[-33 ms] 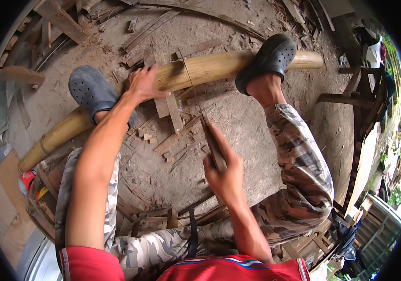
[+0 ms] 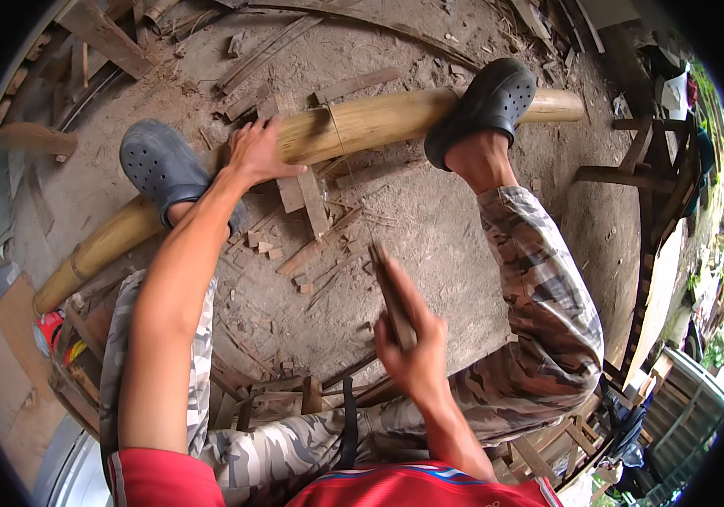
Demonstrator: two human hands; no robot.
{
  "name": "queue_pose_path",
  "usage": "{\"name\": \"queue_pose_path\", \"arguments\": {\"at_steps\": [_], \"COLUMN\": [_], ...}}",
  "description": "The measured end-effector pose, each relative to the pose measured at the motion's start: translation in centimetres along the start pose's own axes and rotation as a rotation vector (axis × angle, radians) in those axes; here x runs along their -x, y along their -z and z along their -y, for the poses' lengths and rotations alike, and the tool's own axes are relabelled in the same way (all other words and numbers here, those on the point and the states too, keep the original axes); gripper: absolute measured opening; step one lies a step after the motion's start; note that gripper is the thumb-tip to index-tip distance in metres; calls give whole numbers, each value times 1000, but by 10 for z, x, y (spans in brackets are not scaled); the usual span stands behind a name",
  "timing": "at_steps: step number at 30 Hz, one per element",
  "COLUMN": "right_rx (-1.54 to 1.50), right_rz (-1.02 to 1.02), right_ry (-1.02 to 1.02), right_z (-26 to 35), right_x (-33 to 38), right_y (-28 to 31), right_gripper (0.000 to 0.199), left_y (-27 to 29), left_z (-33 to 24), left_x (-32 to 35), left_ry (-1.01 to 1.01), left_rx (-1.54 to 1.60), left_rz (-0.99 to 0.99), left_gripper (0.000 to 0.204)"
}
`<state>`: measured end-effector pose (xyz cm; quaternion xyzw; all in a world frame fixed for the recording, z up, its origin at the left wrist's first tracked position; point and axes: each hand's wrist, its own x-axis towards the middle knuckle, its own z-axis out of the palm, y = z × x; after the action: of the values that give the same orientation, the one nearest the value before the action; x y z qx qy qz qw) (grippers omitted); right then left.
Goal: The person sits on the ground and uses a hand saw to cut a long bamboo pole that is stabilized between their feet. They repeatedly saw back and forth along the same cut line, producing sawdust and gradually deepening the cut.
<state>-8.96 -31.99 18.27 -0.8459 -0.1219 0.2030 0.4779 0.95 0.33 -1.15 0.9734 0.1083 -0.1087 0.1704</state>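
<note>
A thick, yellowish bamboo pole [image 2: 370, 124] lies across the ground ahead of me. My left hand [image 2: 254, 154] grips it from above near its middle, fingers curled over the top and thumb stretched to the right. In my right hand [image 2: 415, 338] is the wooden handle of a handsaw [image 2: 397, 300], wrapped by the fingers. The saw's thin blade, seen edge-on, runs forward over the pole just right of my left hand; how deep it sits is hidden. My left clog [image 2: 161, 165] and right clog [image 2: 494, 101] rest on the pole at either side.
Short wooden boards [image 2: 313, 203] lie under the pole, with small wood offcuts [image 2: 262, 245] scattered nearer me. Planks [image 2: 106, 38] are piled at the far left. A wooden frame [image 2: 632, 177] stands at the right, and more lumber lies beneath my legs.
My right hand has drawn the saw back toward my body and slightly right. The left hand stays on the pole almost unmoved.
</note>
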Motion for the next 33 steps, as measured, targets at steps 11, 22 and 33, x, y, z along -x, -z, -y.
{"name": "queue_pose_path", "arguments": {"at_steps": [11, 22, 33], "right_rx": [-55, -16, -66], "right_rz": [-90, -43, -114], "right_ry": [59, 49, 63], "right_z": [-9, 19, -12], "right_x": [-146, -75, -97], "right_y": [-32, -9, -27], "right_gripper": [61, 61, 64], "left_y": [17, 3, -4], "left_z": [-23, -7, -23], "left_x": [-12, -9, 2], "left_ry": [-23, -18, 10], "left_rx": [58, 45, 2], "left_rz": [49, -50, -129], "left_gripper": [118, 114, 111]}}
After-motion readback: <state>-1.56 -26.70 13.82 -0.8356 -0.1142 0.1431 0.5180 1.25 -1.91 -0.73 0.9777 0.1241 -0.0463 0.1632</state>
